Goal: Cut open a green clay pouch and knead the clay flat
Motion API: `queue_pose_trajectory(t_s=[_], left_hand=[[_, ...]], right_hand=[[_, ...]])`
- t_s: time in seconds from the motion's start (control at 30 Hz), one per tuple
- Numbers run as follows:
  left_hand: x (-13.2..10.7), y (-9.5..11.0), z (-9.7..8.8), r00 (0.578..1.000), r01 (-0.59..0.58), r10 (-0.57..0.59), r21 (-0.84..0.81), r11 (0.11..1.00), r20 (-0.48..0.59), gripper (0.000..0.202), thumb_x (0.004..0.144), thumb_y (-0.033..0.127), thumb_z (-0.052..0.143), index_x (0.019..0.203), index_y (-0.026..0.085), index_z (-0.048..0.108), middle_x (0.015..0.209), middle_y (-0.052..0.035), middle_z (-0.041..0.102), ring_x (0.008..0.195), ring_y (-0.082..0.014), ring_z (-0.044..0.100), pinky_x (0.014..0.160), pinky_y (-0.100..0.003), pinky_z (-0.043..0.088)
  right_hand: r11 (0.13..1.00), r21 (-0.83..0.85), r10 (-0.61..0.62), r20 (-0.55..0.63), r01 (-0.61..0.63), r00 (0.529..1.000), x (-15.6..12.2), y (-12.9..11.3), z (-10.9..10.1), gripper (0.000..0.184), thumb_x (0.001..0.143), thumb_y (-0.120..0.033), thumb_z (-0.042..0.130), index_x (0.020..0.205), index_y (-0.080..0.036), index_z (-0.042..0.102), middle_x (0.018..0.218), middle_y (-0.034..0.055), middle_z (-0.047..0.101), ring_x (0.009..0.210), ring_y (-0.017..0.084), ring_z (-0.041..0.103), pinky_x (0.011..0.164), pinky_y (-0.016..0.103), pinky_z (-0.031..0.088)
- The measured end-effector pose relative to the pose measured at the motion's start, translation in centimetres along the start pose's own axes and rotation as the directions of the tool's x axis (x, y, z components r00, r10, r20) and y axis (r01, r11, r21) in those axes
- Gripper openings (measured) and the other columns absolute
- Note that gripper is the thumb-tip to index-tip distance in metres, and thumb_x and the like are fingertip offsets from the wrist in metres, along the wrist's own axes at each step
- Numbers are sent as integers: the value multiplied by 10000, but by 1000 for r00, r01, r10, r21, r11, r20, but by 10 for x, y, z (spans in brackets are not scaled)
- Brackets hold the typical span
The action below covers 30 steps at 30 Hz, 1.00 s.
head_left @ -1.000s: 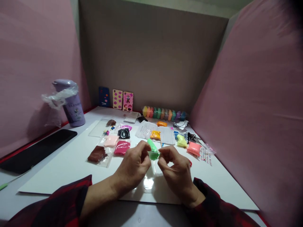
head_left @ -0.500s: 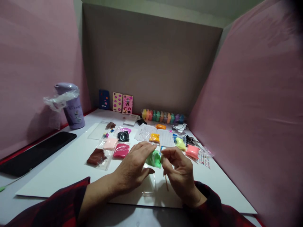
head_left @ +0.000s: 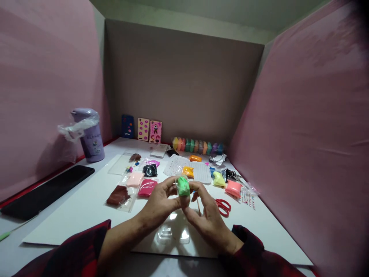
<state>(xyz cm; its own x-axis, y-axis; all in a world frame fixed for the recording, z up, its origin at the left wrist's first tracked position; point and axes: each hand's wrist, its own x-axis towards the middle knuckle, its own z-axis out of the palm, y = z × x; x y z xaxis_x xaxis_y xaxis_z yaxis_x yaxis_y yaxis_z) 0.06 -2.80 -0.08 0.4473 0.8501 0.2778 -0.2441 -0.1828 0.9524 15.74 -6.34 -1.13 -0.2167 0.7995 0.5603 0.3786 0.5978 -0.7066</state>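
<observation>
A small packet of bright green clay (head_left: 183, 186) in clear wrap is held up between both hands above the white board (head_left: 86, 213). My left hand (head_left: 161, 200) closes on its left side with fingers and thumb. From the right, my right hand (head_left: 206, 209) grips it, the two thumbs nearly meeting below. Part of a thin wooden stick (head_left: 198, 207) shows behind the right fingers; whether it is held or lies on the board I cannot tell. Under the hands lies a clear plastic case (head_left: 173, 235). Red-handled scissors (head_left: 224, 207) lie beside the right hand, their blades hidden.
Clay packets in brown (head_left: 117, 195), crimson (head_left: 148, 188), black (head_left: 150, 170), yellow (head_left: 219, 179) and coral (head_left: 233, 188) surround an open booklet (head_left: 174, 165). A purple bottle (head_left: 92, 140) and black phone (head_left: 49, 188) stand left. Decorated cases (head_left: 143, 129) lean against the back wall.
The right hand has moved left against the left hand, and both now hold the green clay packet. The stick shows less, and the scissors have come into sight. The view has tilted slightly upward.
</observation>
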Motion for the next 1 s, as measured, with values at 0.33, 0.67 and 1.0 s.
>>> queue_pose_trajectory(t_s=[0.33, 0.67, 1.0], left_hand=[[3, 7, 3, 988, 129, -111, -180, 975, 111, 364, 697, 153, 713, 1051, 207, 644, 918, -25, 662, 918, -193, 591, 805, -302, 451], [21, 6, -6, 994, 10, -4, -46, 999, 113, 428, 662, 249, 759, 1076, 191, 668, 973, -66, 659, 933, -230, 591, 779, -326, 468], [10, -13, -8, 992, 49, -35, -115, 992, 118, 424, 658, 274, 781, 1053, 183, 654, 954, -62, 639, 877, -204, 584, 760, -306, 450]], right_hand=[[999, -29, -13, 49, 14, 999, 11, 3, -11, 195, 783, -169, 584, 977, -196, 580, 956, 28, 589, 862, 183, 505, 720, 287, 393], [998, -69, 4, 11, -3, 1000, 30, 9, -15, 91, 791, -213, 615, 879, -191, 609, 839, 7, 607, 738, 159, 488, 656, 276, 388], [996, -27, -82, 19, 82, 996, 12, 14, -8, 90, 770, -187, 558, 859, -187, 568, 858, 39, 552, 807, 202, 511, 712, 323, 410]])
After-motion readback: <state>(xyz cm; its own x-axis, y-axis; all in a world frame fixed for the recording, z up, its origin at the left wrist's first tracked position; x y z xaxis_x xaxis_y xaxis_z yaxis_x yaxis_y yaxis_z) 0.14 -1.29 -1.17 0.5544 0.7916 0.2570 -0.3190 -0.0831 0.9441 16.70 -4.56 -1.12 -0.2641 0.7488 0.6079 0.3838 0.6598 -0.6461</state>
